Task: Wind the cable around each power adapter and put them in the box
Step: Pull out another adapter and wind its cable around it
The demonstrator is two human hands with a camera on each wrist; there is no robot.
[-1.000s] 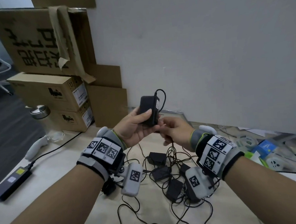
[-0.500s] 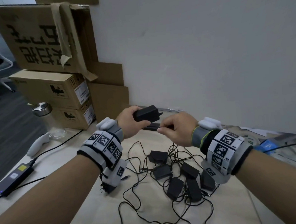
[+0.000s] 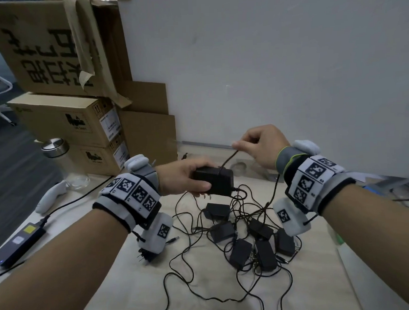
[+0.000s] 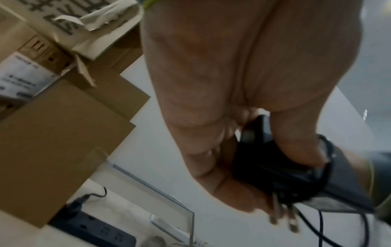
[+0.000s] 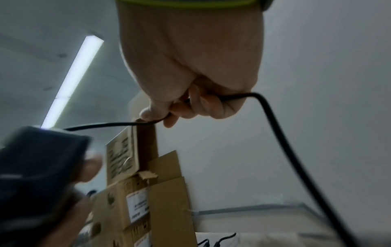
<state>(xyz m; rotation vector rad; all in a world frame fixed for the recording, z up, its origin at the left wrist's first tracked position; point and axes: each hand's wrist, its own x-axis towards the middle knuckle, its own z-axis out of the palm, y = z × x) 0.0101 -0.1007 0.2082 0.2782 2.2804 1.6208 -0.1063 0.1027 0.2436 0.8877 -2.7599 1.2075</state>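
My left hand grips a black power adapter lying flat above the table, prongs pointing down, with cable turns round its body. My right hand, raised up and to the right of it, pinches the adapter's thin black cable between thumb and fingers; the cable runs taut from the adapter to that pinch. Several more black adapters lie in a tangle of cables on the table beneath. No open box for them is recognisable.
Stacked cardboard boxes stand at the back left against the wall. A glass jar with a metal lid, a white controller and a black power brick lie at the left. A power strip sits by the wall.
The left hand turned the adapter from upright to flat and lowered it. The right hand rose up and to the right, drawing the cable taut over the adapter.
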